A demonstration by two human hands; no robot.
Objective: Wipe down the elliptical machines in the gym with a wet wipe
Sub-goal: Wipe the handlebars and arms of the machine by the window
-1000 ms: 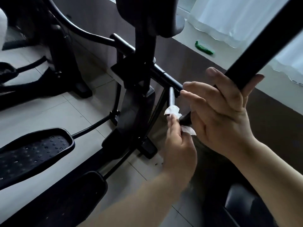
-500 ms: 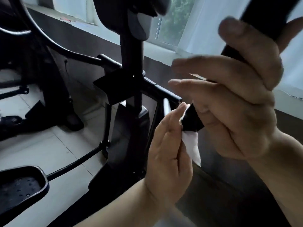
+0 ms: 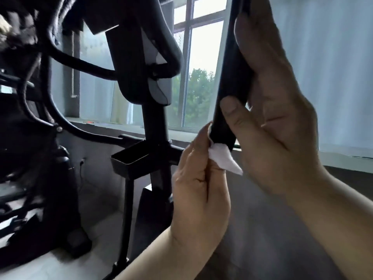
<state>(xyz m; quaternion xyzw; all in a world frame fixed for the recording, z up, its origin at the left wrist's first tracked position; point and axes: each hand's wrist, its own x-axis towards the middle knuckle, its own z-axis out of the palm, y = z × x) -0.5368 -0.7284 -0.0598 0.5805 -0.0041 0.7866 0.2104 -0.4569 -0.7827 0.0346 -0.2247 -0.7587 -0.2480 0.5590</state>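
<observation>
The wet wipe (image 3: 224, 158) is pinched by the left hand (image 3: 199, 188) against the lower end of the handlebar (image 3: 234, 67), at 8 o'clock from the right hand (image 3: 282, 138), which is curled round the bar. The small wipe may be dropped if the pinch loosens. A window (image 3: 197, 57) is seen at 9 o'clock of the bar and a white curtain (image 3: 333, 67) at 3 o'clock.

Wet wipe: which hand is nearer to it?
Left. The left hand pinches the wet wipe against the lower end of the black handle; the right hand grips that handle just above it.
</observation>
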